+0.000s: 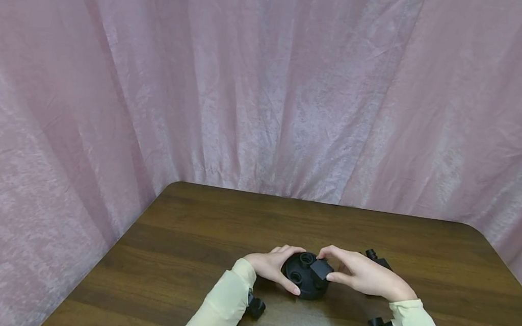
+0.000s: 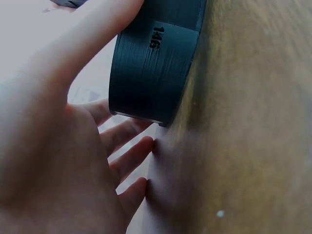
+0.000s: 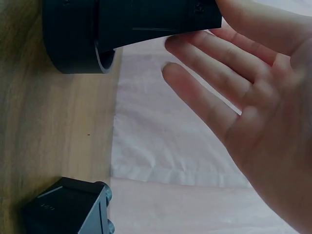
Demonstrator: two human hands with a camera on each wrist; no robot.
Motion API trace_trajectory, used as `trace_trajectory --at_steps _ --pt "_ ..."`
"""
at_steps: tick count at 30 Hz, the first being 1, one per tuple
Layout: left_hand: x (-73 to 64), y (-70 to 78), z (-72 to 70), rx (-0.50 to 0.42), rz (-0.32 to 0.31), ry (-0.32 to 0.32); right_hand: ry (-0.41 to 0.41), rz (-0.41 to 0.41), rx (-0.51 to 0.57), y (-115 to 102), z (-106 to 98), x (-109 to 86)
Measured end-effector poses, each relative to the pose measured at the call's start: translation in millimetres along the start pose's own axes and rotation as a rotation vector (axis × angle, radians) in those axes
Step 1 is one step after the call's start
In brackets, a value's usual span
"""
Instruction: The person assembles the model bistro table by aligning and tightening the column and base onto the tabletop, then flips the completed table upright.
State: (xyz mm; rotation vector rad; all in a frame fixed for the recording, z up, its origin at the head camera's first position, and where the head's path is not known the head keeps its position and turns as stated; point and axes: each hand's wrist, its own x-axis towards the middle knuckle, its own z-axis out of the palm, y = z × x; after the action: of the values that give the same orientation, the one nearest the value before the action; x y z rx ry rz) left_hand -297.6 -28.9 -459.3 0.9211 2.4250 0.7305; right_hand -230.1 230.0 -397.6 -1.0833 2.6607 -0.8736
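Observation:
A round black base (image 1: 296, 287) with ring-shaped sockets on top sits on the table. My left hand (image 1: 276, 267) grips it from the left, thumb on the near side and fingers round the far side. In the left wrist view, the side wall of the base (image 2: 148, 73) bears the number 146. My right hand (image 1: 362, 274) pinches a black block (image 1: 321, 269) between thumb and fingertips, over the right part of the base. The right wrist view shows this block (image 3: 161, 22) reaching into or against the round base (image 3: 73, 39); its inner end is hidden.
Another black angular part (image 1: 378, 259) with small round knobs lies beyond my right hand, seen also as a dark block (image 3: 68, 207) in the right wrist view. The brown wooden table (image 1: 220, 216) ends at a pink curtain (image 1: 270, 107). Wrist cameras are strapped under both sleeves.

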Motion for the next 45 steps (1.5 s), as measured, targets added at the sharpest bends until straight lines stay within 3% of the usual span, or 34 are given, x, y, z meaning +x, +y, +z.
trace_trajectory --at_steps 4,12,24,30,45 --pt "-0.8 0.7 -0.3 -0.005 0.003 -0.004 -0.006 0.007 0.007 0.8 2.0 0.7" --pt "-1.3 0.0 0.4 -0.009 0.002 -0.004 0.046 -0.071 -0.129 -0.2 9.0 -0.5" --pt "-1.1 2.2 1.5 0.022 -0.009 -0.032 0.034 0.003 -0.083 -3.4 9.9 0.0" --pt "-1.4 0.4 2.8 0.01 -0.019 -0.05 0.017 0.113 -0.105 -5.5 9.0 -0.2" --pt "-3.2 2.0 2.6 0.004 -0.028 -0.036 0.121 0.182 -0.19 3.0 0.8 -3.0"
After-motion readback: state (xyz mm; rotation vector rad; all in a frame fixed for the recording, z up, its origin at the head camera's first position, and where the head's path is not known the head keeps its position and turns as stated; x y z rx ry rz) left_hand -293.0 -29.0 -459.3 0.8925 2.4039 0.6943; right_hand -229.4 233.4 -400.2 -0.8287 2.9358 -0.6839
